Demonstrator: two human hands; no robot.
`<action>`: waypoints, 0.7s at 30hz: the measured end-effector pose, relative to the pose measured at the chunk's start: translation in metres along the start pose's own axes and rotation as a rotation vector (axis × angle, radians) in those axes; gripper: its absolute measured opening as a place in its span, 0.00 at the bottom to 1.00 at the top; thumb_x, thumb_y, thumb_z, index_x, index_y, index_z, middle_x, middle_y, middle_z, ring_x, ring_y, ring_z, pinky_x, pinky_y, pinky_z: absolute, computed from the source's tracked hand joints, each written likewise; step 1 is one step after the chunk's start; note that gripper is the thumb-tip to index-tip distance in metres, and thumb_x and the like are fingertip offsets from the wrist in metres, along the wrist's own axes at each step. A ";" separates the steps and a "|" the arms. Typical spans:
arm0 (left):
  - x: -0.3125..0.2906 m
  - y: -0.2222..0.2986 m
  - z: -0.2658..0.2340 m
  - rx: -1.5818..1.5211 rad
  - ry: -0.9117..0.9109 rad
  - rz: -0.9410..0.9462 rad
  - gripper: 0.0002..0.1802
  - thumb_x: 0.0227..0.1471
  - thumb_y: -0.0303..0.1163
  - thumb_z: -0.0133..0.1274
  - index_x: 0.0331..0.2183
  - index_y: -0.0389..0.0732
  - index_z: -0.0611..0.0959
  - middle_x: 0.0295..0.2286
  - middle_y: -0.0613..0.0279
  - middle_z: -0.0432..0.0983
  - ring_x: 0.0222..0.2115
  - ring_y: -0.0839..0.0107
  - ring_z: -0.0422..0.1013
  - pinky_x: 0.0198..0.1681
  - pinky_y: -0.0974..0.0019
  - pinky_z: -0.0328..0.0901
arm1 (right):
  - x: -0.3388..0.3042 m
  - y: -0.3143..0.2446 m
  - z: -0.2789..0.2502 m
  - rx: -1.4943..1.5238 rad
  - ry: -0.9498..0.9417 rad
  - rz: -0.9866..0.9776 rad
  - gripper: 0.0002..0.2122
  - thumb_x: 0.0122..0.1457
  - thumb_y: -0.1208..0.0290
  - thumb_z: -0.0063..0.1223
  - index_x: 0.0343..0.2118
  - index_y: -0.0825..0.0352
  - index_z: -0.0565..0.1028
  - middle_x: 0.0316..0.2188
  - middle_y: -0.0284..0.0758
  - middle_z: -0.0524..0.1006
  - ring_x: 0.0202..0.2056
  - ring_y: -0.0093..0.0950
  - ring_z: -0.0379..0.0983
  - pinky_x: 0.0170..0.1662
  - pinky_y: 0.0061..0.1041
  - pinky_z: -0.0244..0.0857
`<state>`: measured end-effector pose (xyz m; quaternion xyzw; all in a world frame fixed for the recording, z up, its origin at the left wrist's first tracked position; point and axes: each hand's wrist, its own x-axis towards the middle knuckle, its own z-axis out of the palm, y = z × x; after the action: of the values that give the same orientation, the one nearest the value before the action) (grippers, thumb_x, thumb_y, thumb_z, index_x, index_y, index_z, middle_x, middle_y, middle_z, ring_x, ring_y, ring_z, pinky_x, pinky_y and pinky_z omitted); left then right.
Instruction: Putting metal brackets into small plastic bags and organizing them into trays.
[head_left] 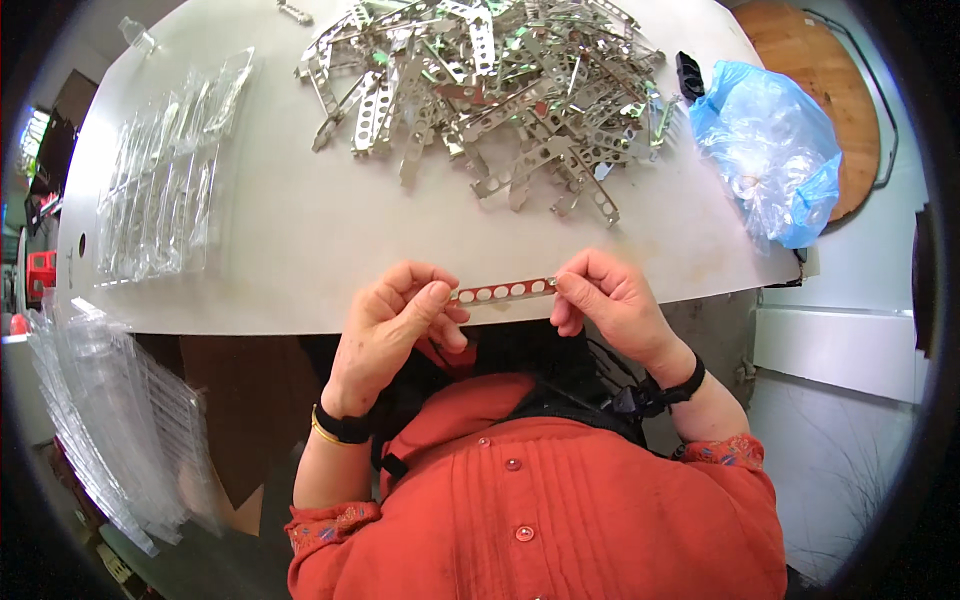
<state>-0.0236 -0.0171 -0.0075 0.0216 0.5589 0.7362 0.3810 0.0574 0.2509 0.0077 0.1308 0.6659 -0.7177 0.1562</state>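
A slim metal strip with a row of round holes (515, 290) is stretched level between my two hands, just over the table's near edge. My left hand (400, 310) pinches its left end between thumb and fingers. At the opposite end my right hand (612, 300) grips it the same way. The strip's face looks reddish between the pale holes. Farther off lies a big heap of similar metal strips (480, 110), tangled together on the white table (330, 230).
At the left of the table lies a clear plastic tray (160, 190) with metal strips in its compartments. More clear trays (120, 420) are stacked below left. A blue plastic bag (770, 140) sits at the right edge, beside a small black object (690, 76) and a round wooden stool top (810, 90).
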 end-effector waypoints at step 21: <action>-0.013 -0.006 0.015 0.119 0.130 0.175 0.12 0.64 0.29 0.51 0.45 0.33 0.77 0.31 0.59 0.78 0.25 0.75 0.75 0.29 0.73 0.71 | 0.003 0.004 0.006 -0.052 -0.023 0.022 0.11 0.69 0.62 0.48 0.38 0.66 0.73 0.24 0.28 0.78 0.24 0.15 0.73 0.27 0.15 0.68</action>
<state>-0.0047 -0.0121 -0.0018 0.0451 0.6211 0.7320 0.2765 0.0565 0.2447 0.0029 0.1258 0.6810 -0.6998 0.1750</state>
